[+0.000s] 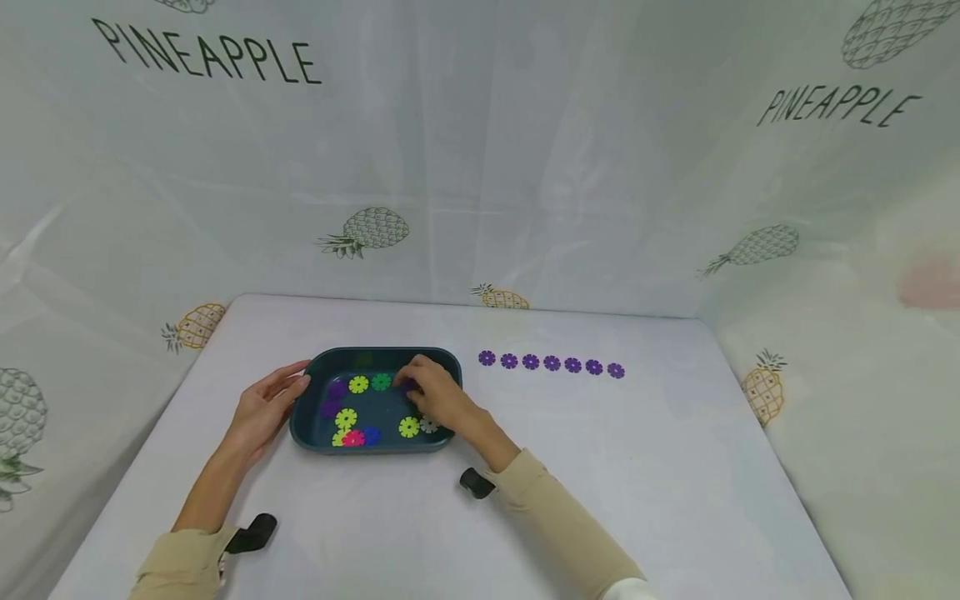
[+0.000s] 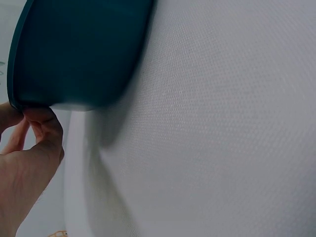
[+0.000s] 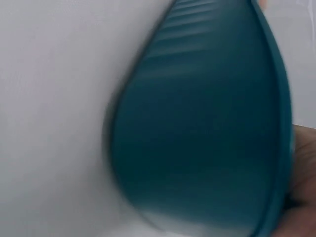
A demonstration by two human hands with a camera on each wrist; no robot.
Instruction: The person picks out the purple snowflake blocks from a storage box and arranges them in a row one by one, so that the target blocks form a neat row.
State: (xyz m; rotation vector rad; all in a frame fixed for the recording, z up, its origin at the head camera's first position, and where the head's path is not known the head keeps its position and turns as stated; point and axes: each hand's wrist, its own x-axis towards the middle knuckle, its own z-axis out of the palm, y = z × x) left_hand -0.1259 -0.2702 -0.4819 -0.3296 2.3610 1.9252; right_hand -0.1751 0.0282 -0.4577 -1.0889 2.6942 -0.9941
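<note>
We are noting left hand (image 1: 260, 412) pinching tray (image 1: 384, 408) at left edge, presumably steadying it; whether right hand (image 1: 442, 395) is grasping, we cannot tell.

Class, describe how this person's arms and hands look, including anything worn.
The left hand and right hand are gloveless. Beige sleeves stop short of the hands, and a small black device juts out beside each.
</note>
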